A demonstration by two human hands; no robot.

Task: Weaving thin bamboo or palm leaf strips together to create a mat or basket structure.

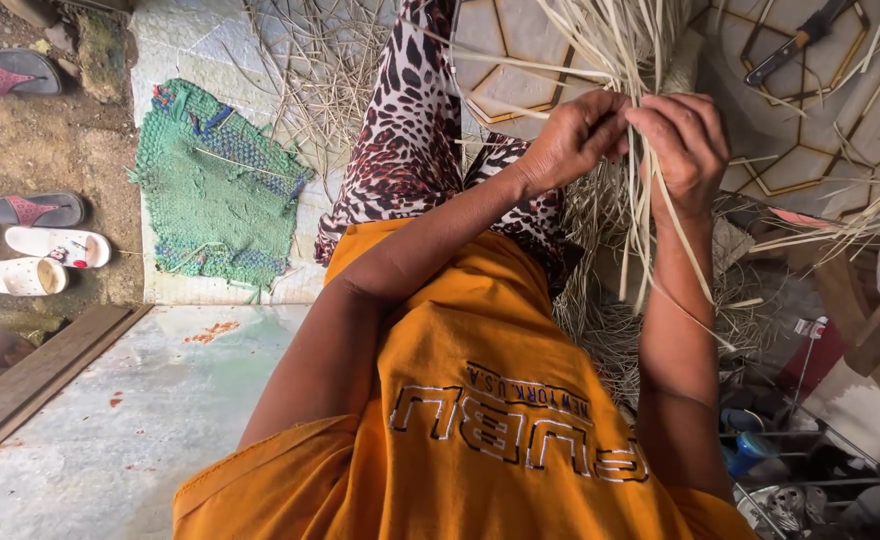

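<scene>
Straw-pale strips ran between your two hands, and both were closed on them: your left hand was curled tight, fingers folded round a few strands near the top of the bundle, while your right hand pinched the same strands just beside it, thumb and fingers pressed together. The two hands were nearly touching, held up in front of you above your lap. From your grip the strips fanned upward toward the top edge of the view and hung down past your right wrist, their loose ends dangling over a heap of woven and tangled strips on the floor. Your legs, in leopard-print cloth, stretched out to the left of the hands, and your orange shirt filled the lower middle of the view. Beyond the hands lay floor tiles with gold-edged hexagons, and a knife rested on them near the top right corner, well apart from your right hand. More loose strips were scattered over the tiles at right. To the left of your legs a green knitted mat lay flat on a pale slab, and farther left several sandals sat on bare earth. At lower right, a cluttered rack held small odds and ends I could not make out.
</scene>
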